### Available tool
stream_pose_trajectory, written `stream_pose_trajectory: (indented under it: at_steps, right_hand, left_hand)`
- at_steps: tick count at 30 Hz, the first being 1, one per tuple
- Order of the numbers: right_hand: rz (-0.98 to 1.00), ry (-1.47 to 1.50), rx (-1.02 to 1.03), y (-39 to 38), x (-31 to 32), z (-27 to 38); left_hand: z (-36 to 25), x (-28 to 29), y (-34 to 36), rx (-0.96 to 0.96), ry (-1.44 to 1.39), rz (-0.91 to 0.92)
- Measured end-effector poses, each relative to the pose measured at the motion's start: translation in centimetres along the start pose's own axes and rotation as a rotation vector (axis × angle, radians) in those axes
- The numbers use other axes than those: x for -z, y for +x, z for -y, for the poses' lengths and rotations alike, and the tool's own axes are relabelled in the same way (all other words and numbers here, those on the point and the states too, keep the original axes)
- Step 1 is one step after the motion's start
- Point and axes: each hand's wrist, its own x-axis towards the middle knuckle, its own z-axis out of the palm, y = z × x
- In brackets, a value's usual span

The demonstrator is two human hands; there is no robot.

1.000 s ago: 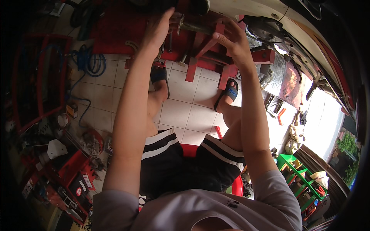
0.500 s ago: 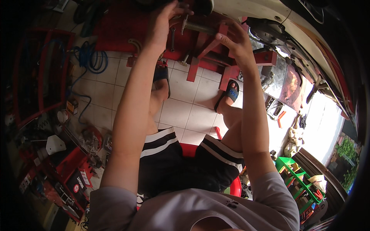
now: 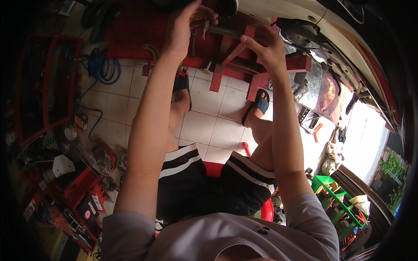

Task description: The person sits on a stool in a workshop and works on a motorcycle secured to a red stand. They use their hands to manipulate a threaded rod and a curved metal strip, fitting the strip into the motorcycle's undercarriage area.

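Observation:
A threaded rod (image 3: 223,30) with a flat plate at its left end lies horizontally through a red metal bracket (image 3: 248,34), at the top of the view. My left hand (image 3: 182,28) is raised beside the plate, its fingers curved and apart, with nothing seen in them. On the other side, my right hand (image 3: 267,48) is closed around the bracket's right side. Its thumb rests against the red metal, and the other fingers are partly hidden in shadow. A spanner (image 3: 193,45) stands against the dark red surface below my left hand.
The red stand's legs (image 3: 216,78) reach down near my feet. Motorcycle bodywork (image 3: 305,37) looms at upper right. A blue hose (image 3: 102,65) coils on the tiled floor at left, near a red rack (image 3: 48,87). A green tool tray (image 3: 335,200) stands at lower right.
The fingers of my left hand have shifted slightly beside the plate. My right hand has moved a little to the left at the bracket. The rod appears nearly unmoved.

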Motion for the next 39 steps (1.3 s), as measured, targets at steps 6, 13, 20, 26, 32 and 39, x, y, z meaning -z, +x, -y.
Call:
stream_pose_trajectory:
  at_steps: [6,13,20,26,32,39]
  right_hand:
    - [-0.154,-0.044,0.050,-0.9,-0.6,0.9]
    - [-0.237,-0.039,0.151,-1.2,-1.0,1.2]
    - [-0.208,-0.032,0.118,-1.3,-0.9,1.6]
    - [-0.163,-0.037,0.064,-1.2,-0.7,0.9]
    - [-0.130,-0.036,0.048,-1.0,-0.7,0.2]
    - [-0.089,0.024,0.007,-1.1,-0.6,1.1]
  left_hand:
    - [0.3,1.1,0.0,0.067,0.368,-0.199]
    - [-0.1,-0.8,-0.7,0.035,0.578,-0.049]
    - [-0.7,0.6,0.0,0.005,0.198,-0.117]
    - [-0.5,-0.4,-0.3,-0.003,0.010,0.023]
    - [-0.2,-1.0,-0.4,0.147,0.502,-0.248]
    - [-0.3,-0.7,-0.7,-0.031,0.432,0.036]
